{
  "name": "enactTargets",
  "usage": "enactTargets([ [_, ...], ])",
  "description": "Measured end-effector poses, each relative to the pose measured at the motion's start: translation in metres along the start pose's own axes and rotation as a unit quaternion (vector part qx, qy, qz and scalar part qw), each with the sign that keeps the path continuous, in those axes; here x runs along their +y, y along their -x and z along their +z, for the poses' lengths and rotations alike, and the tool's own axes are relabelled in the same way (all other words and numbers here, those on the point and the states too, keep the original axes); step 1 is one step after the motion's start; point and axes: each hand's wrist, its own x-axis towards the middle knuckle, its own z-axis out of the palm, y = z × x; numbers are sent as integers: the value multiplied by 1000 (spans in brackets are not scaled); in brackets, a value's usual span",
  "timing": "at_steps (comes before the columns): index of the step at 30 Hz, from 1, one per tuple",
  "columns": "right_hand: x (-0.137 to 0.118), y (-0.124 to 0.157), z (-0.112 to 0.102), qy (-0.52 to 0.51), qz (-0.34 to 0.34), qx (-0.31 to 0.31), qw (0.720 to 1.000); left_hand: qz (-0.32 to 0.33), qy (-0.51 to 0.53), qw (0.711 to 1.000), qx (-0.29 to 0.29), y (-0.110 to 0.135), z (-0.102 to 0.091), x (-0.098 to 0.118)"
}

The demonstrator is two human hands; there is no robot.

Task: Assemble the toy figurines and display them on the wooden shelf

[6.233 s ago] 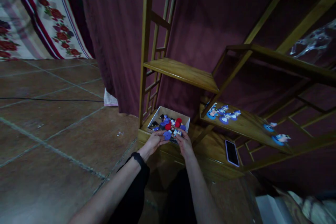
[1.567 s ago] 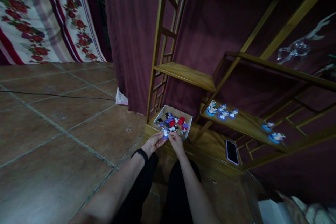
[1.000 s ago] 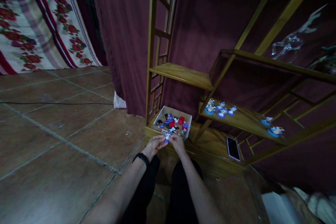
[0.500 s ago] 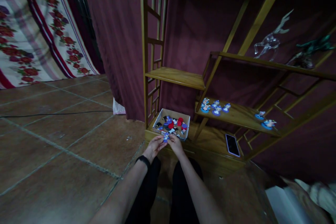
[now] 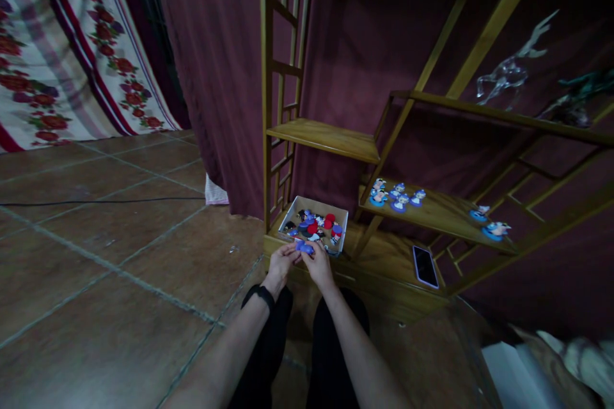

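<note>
My left hand (image 5: 281,261) and my right hand (image 5: 318,264) meet in front of me, fingers pinched together on a small blue figure piece (image 5: 304,246). Just beyond them an open cardboard box (image 5: 313,226) sits on the bottom board of a wooden shelf unit (image 5: 384,255), filled with several blue, red and dark little pieces. A black band circles my left wrist. On the middle shelf board (image 5: 441,217) lie blue and white figures, one group (image 5: 396,194) at its left end and two more (image 5: 489,225) to the right.
A phone (image 5: 425,266) lies face up on the bottom board, right of the box. Dark red curtains hang behind the shelf. Brown floor tiles with a black cable (image 5: 96,200) spread left. A clear glass deer (image 5: 514,68) stands on an upper shelf.
My hands lifted out of the box with a blue piece and now hold it between them just in front of the box. The view tilted up slightly.
</note>
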Motion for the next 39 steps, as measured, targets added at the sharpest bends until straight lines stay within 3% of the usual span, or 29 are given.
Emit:
enactTargets([
  [7, 3, -2, 0, 12, -23, -37, 999, 1, -20, 999, 39, -1, -1, 1],
  [21, 15, -4, 6, 19, -3, -3, 1000, 63, -6, 997, 43, 4, 3, -2],
  [26, 6, -1, 6, 2, 9, -3, 1000, 30, -3, 999, 40, 1, 1, -4],
  [29, 1, 0, 7, -38, 49, -13, 998, -1, 20, 998, 66, -2, -1, -3],
  [32, 1, -2, 4, -43, 83, 15, 995, -32, 21, 995, 87, -3, -4, 0],
  [35, 4, -5, 1, -31, 76, 27, 996, -49, 11, 996, 71, -4, -8, 3],
  [39, 9, -4, 3, -75, 84, -17, 994, -44, -11, 998, 47, -4, -10, 4],
])
